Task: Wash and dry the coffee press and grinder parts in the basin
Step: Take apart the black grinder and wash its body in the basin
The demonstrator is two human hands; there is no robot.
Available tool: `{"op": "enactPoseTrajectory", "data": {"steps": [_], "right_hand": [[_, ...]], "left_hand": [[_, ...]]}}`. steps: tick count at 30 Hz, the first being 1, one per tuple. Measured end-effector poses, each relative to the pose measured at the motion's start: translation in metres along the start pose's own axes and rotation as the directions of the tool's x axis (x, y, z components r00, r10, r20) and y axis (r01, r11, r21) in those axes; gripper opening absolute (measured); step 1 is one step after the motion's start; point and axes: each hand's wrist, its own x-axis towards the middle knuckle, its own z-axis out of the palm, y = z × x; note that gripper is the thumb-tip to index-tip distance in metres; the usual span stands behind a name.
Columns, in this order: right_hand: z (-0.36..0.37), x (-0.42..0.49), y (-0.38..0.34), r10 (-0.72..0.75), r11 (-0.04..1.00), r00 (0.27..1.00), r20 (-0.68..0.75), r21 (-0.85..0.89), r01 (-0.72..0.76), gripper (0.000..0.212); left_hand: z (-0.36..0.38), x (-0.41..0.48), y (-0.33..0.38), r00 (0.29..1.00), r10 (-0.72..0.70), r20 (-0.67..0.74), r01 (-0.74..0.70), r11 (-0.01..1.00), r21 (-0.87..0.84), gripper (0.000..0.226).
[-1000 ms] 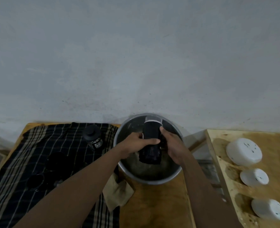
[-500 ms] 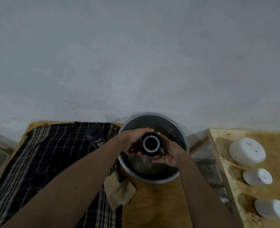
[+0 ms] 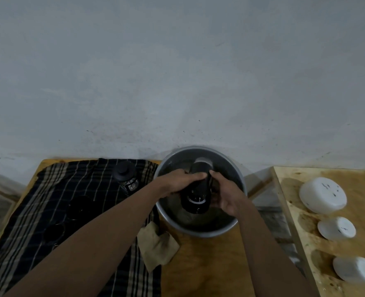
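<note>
A black cylindrical grinder body (image 3: pixel 197 196) with a pale ring near its lower end lies tilted over the metal basin (image 3: pixel 237 185), its far end pointing away from me. My left hand (image 3: pixel 177 182) grips its upper part from the left. My right hand (image 3: pixel 225 195) holds it from the right, fingers curled round it. A glass coffee press (image 3: pixel 126 176) with a black lid stands on the striped cloth (image 3: pixel 48 211) left of the basin. Dark round parts (image 3: pixel 55 231) lie on that cloth, hard to make out.
A crumpled beige rag (image 3: pixel 158 246) lies on the wooden table (image 3: pixel 198 271) at the basin's near left. To the right, a separate wooden surface (image 3: pixel 305 221) carries three white upturned bowls (image 3: pixel 322 195). A grey wall rises directly behind the basin.
Half a second ago the grinder body's open end faced me; now it lies lengthwise over the basin, tilted away. Both hands have shifted along it while keeping hold.
</note>
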Motion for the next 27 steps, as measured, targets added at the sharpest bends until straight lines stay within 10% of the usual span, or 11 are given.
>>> {"op": "enactPoseTrajectory", "data": {"steps": [4, 11, 27], "right_hand": [[-0.01, -0.005, -0.01, -0.165, 0.975, 0.983, 0.076, -0.14, 0.175, 0.034], [-0.011, -0.007, -0.01, -0.394, 0.867, 0.907, 0.152, -0.267, 0.421, 0.093], [0.055, -0.06, -0.063, -0.663, 0.652, 0.721, 0.201, -0.318, 0.688, 0.067]], "left_hand": [[0.005, 0.008, -0.022, 0.967, 0.245, -0.074, -0.236, 0.965, 0.111, 0.083], [0.012, 0.007, -0.035, 0.87, 0.447, -0.21, -0.433, 0.895, 0.113, 0.09], [-0.048, -0.053, -0.006, 0.71, 0.603, -0.364, -0.589, 0.791, 0.163, 0.081]]}}
